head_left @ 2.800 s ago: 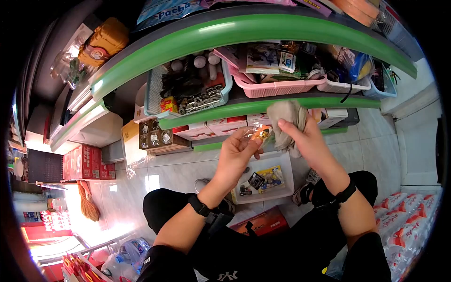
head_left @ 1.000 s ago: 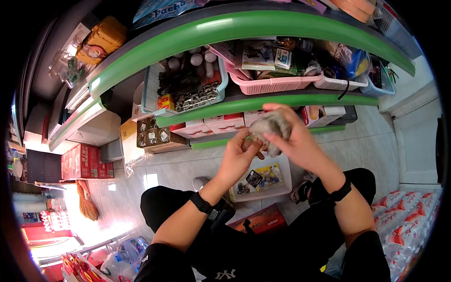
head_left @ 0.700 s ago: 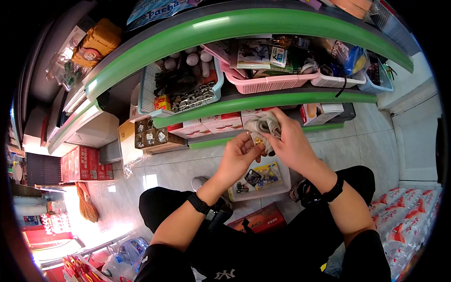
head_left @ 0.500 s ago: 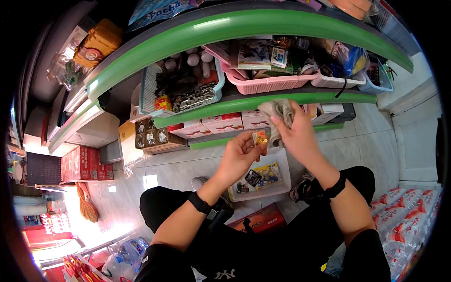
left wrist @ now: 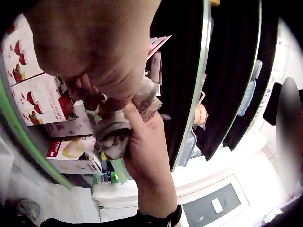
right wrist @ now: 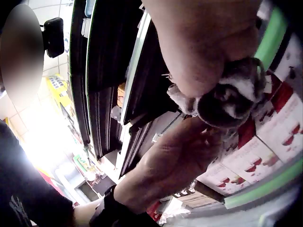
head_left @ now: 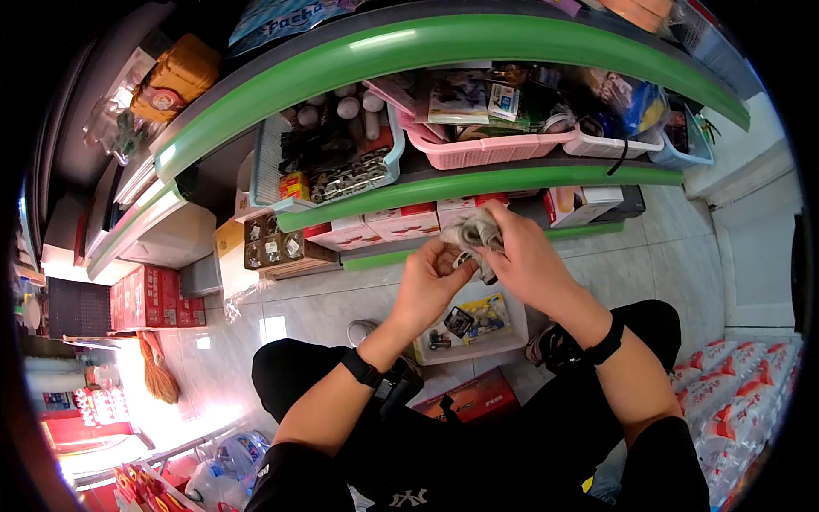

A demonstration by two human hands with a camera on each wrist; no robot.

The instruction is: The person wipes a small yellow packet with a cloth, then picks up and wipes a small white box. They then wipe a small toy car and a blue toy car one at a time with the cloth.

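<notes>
In the head view my right hand grips a crumpled grey cloth and presses it against what my left hand pinches. That is a small clear packet, almost wholly covered by the cloth. Both hands meet in front of the lower green-edged shelf, above a white tray on the floor. The left wrist view shows the grey cloth bunched between my left fingers and the right hand. In the right wrist view the cloth is wadded under my right fingers.
Green-edged shelves carry a blue basket, a pink basket and red-and-white boxes. The white floor tray holds toy packets. A red box lies by my knees. Bottle packs stand at the right.
Half a second ago my right hand held the cloth lifted clear of the packet, which showed its orange content. Now the cloth is back down over the packet and the hands are together.
</notes>
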